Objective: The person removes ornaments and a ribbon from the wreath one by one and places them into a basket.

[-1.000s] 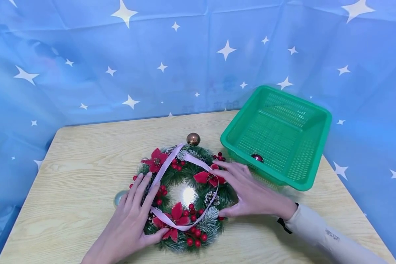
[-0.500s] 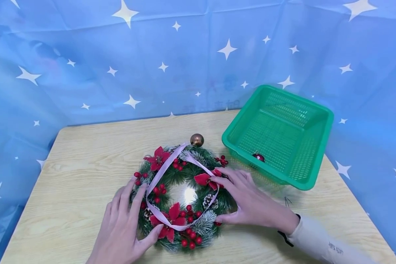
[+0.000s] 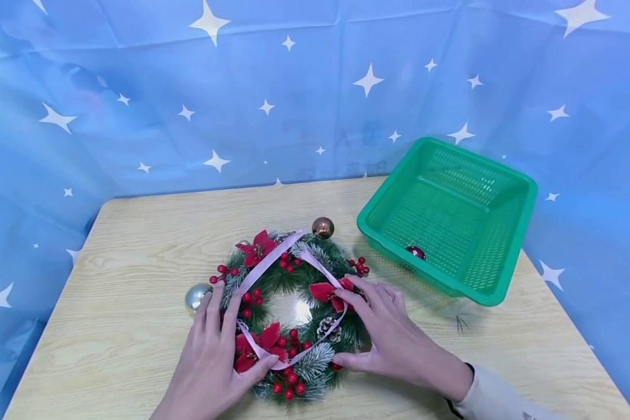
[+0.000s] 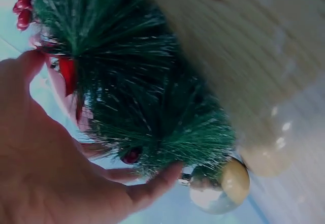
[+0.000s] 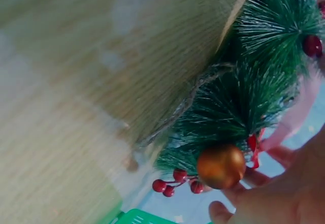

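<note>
A green Christmas wreath (image 3: 317,361) with red poinsettias, berries and pine cones lies on the table, a pink ribbon (image 3: 268,265) looped over it. My left hand (image 3: 207,353) grips its left side, thumb near the lower poinsettia (image 3: 265,344) and fingers along the outer edge. On the right side my right hand (image 3: 396,344) holds the wreath, fingers over a red poinsettia (image 3: 322,291) and thumb lower down. Beside the left fingertips sits a silver bauble (image 3: 196,296); a copper bauble (image 3: 322,227) shows at the far edge. The right wrist view has an orange-gold bauble (image 5: 221,167) near the fingers.
A green plastic basket (image 3: 520,239) stands at the back right with a dark red bauble (image 3: 416,252) inside. Loose needles (image 3: 461,324) lie on the wooden table (image 3: 152,233). Behind hangs a blue cloth (image 3: 304,87) with white stars.
The wreath has turned a little clockwise between my hands, its lower berries going left and the silver bauble shifting up into fuller view. The head view has swung slightly left.
</note>
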The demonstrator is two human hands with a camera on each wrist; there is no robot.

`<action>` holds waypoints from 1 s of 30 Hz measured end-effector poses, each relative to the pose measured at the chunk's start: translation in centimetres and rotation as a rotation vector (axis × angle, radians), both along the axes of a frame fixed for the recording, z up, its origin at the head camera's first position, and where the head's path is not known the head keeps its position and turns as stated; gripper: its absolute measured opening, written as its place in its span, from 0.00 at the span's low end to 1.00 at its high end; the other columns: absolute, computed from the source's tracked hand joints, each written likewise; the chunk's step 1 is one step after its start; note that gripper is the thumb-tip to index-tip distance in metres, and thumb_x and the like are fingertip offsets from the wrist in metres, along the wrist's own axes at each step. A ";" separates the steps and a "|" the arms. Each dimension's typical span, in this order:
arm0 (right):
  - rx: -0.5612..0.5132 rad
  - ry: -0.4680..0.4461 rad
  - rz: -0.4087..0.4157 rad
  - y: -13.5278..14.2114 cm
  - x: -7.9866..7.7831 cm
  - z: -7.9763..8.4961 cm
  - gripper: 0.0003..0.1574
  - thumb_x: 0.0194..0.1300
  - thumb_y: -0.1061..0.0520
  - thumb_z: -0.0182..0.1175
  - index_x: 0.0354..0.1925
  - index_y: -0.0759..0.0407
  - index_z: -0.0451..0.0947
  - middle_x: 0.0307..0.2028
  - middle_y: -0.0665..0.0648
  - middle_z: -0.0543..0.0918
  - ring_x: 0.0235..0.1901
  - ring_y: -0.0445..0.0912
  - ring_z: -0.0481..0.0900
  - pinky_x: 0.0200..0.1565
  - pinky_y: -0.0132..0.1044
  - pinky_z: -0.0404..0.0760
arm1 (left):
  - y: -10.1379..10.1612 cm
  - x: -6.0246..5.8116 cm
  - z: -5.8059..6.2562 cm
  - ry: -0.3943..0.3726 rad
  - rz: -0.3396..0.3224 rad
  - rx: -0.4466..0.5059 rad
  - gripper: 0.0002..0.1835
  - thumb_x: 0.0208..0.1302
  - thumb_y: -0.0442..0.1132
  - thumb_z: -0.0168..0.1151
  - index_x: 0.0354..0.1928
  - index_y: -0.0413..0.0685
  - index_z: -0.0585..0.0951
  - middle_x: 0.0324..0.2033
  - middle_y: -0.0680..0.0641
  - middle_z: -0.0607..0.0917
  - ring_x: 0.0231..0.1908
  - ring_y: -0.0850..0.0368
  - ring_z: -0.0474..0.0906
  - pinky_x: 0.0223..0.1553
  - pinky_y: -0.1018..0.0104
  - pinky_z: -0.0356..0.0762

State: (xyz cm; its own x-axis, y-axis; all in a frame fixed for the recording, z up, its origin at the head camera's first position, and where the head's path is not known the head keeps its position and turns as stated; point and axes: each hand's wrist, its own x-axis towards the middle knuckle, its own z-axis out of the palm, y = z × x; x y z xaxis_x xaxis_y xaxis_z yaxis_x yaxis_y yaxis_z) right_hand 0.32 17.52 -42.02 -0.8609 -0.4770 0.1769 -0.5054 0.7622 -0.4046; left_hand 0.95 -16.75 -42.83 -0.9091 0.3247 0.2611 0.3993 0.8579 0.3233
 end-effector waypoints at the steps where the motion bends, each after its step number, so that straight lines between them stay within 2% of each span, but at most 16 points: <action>1: -0.002 -0.006 -0.003 0.1 0.0 0.0 0.68 0.60 0.15 0.67 0.85 0.45 0.61 0.83 0.55 0.58 0.76 0.58 0.65 0.67 0.72 0.60 | 0.0 -0.1 -0.1 0.008 -0.015 0.000 0.66 0.60 0.79 0.68 0.85 0.39 0.60 0.82 0.30 0.55 0.76 0.20 0.57 0.61 0.22 0.72; 7: -0.041 -0.028 -0.013 1.2 -0.2 0.1 0.73 0.59 0.18 0.71 0.87 0.47 0.55 0.84 0.54 0.57 0.78 0.56 0.62 0.67 0.76 0.61 | -0.2 -0.6 -0.4 0.065 -0.084 -0.003 0.66 0.61 0.81 0.65 0.85 0.37 0.60 0.82 0.30 0.57 0.77 0.23 0.56 0.59 0.24 0.76; 10: -0.059 -0.051 -0.037 1.9 -0.6 0.1 0.74 0.59 0.19 0.73 0.86 0.51 0.55 0.84 0.56 0.58 0.80 0.57 0.61 0.67 0.81 0.59 | -0.3 -1.0 -0.4 0.072 -0.107 -0.002 0.66 0.62 0.82 0.63 0.86 0.39 0.58 0.82 0.30 0.58 0.76 0.23 0.56 0.58 0.23 0.76; 13: -0.083 -0.077 -0.058 2.6 -1.1 0.2 0.71 0.60 0.22 0.74 0.85 0.54 0.59 0.84 0.56 0.60 0.80 0.58 0.61 0.67 0.83 0.59 | -0.4 -1.4 -0.4 0.075 -0.132 0.010 0.66 0.64 0.82 0.61 0.87 0.40 0.56 0.82 0.30 0.57 0.76 0.21 0.56 0.59 0.23 0.75; 19: -0.157 -0.067 -0.046 3.7 -1.8 0.1 0.58 0.65 0.31 0.76 0.80 0.57 0.67 0.80 0.60 0.66 0.76 0.61 0.67 0.66 0.69 0.73 | -0.8 -2.0 -0.2 0.026 -0.150 -0.012 0.67 0.62 0.81 0.64 0.89 0.45 0.51 0.83 0.32 0.55 0.79 0.24 0.51 0.66 0.22 0.67; 23: -0.203 -0.063 -0.049 4.0 -2.0 -0.2 0.42 0.73 0.41 0.73 0.75 0.56 0.72 0.75 0.59 0.72 0.73 0.57 0.72 0.64 0.67 0.77 | -1.0 -2.2 -0.2 -0.014 -0.140 -0.041 0.68 0.60 0.79 0.68 0.89 0.47 0.51 0.84 0.34 0.52 0.80 0.25 0.50 0.68 0.21 0.62; 26: -0.228 -0.052 -0.050 4.2 -2.2 -0.5 0.33 0.75 0.49 0.71 0.72 0.54 0.75 0.73 0.58 0.75 0.68 0.54 0.77 0.55 0.59 0.85 | -1.1 -2.2 -0.2 -0.023 -0.129 -0.053 0.69 0.59 0.79 0.69 0.89 0.48 0.51 0.85 0.35 0.52 0.79 0.25 0.49 0.65 0.20 0.64; 28: -0.242 -0.038 -0.048 4.3 -2.3 -0.7 0.30 0.74 0.55 0.72 0.69 0.53 0.76 0.71 0.57 0.77 0.64 0.53 0.80 0.50 0.52 0.88 | -1.0 -2.1 -0.3 -0.021 -0.120 -0.056 0.69 0.59 0.79 0.69 0.89 0.48 0.50 0.85 0.36 0.51 0.80 0.25 0.49 0.64 0.21 0.65; 30: -0.270 -0.039 -0.046 4.4 -2.5 -0.8 0.29 0.71 0.59 0.73 0.67 0.54 0.78 0.69 0.58 0.78 0.58 0.52 0.84 0.41 0.44 0.89 | -0.9 -2.1 -0.3 -0.013 -0.114 -0.054 0.70 0.58 0.80 0.69 0.89 0.49 0.50 0.85 0.36 0.51 0.80 0.25 0.48 0.63 0.21 0.63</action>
State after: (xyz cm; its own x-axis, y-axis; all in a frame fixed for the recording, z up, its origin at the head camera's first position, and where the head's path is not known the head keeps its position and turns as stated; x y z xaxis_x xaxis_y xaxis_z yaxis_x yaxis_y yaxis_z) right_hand -2.14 21.95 -42.82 -0.8890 -0.3778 0.2587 -0.4533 0.6458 -0.6144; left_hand -1.13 -17.70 -43.12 -0.8686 0.4396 0.2286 0.4914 0.8233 0.2842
